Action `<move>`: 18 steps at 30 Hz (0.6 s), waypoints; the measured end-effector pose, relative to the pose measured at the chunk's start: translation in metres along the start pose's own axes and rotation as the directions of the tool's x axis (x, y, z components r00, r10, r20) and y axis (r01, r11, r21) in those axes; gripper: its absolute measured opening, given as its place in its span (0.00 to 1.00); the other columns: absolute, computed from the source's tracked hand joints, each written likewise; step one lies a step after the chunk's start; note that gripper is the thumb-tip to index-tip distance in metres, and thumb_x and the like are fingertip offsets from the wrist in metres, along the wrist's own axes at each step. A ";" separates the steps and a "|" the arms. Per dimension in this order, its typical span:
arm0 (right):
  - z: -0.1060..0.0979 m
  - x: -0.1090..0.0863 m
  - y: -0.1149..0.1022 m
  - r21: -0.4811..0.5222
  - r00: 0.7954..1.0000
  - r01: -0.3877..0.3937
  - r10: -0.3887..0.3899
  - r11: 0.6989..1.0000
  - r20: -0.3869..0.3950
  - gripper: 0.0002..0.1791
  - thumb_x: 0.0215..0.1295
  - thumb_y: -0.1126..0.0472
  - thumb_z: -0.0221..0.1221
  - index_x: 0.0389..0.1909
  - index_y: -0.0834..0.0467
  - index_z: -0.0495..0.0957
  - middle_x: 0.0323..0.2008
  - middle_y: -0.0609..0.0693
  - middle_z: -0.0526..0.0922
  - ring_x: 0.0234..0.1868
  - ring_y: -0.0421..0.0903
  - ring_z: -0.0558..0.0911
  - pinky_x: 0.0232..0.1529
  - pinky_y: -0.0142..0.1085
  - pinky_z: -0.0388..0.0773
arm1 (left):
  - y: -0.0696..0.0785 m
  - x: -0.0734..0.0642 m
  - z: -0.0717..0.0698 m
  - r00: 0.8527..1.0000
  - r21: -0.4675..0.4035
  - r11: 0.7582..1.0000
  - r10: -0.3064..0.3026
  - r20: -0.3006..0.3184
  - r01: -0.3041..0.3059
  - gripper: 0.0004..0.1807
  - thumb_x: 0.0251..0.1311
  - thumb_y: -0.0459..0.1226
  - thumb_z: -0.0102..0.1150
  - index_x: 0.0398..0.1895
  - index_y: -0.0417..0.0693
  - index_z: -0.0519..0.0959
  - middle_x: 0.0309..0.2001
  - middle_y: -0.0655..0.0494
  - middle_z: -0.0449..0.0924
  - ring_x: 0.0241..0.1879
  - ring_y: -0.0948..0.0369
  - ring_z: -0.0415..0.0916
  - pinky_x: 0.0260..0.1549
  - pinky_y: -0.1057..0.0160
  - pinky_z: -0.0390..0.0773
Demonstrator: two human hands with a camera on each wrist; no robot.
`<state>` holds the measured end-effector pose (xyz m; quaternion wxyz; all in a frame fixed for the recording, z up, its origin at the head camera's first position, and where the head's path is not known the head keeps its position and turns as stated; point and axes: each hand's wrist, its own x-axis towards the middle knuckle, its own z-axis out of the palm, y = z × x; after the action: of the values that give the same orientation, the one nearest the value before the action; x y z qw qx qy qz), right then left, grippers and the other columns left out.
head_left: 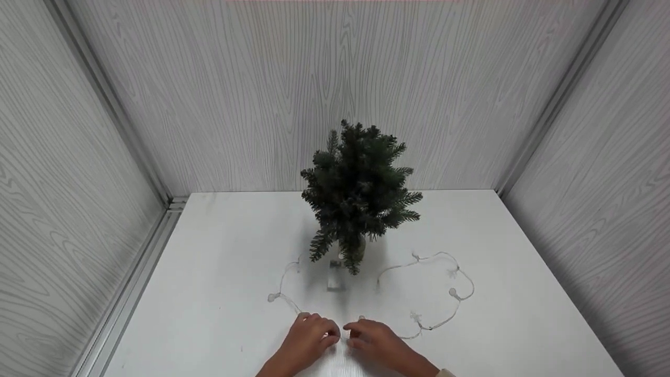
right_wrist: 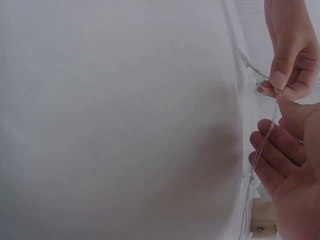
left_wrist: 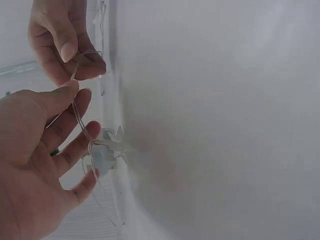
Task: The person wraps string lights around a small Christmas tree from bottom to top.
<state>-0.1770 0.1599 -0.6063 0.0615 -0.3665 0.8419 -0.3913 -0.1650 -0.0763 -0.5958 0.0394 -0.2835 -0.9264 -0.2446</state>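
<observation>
By the fingers of the left hand [head_left: 310, 337] and the right hand [head_left: 378, 341], a light string [left_wrist: 79, 119] is pinched, the fingertips nearly meeting. To both sides of the fingers, its length is spread on the counter [head_left: 225, 272]; beyond the fingers, a small box [head_left: 335, 278] is set before a bushy tree [head_left: 361, 183]. The string could be tangled, or its charms [left_wrist: 118, 143] snagged, if loose loops were dragged by a hasty pull.

Enclosed on 3 sides by a wood-grained, pale gray back wall [head_left: 235, 104], left wall [head_left: 47, 188] and right wall [head_left: 596, 188]. Edged at 2 corners with gray metal strips [head_left: 109, 99]. Furnished with a smooth white counter [head_left: 225, 246]. Lit softly, with blurred shadows.
</observation>
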 end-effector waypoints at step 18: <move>-0.032 -0.009 -0.009 -0.155 0.961 -0.055 0.010 0.986 -0.277 0.08 0.72 0.52 0.60 0.33 0.48 0.83 0.25 0.35 0.73 0.25 0.28 0.66 0.27 0.25 0.69 | -0.008 0.000 -0.020 0.996 -0.312 0.946 -0.083 0.038 0.090 0.06 0.69 0.44 0.61 0.41 0.57 0.85 0.38 0.70 0.82 0.31 0.74 0.70 0.32 0.69 0.74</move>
<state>-0.1779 0.1815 -0.5798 -0.0794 -0.2986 0.8770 -0.3681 -0.1705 -0.0920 -0.5818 -0.0284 -0.2483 -0.8879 -0.3863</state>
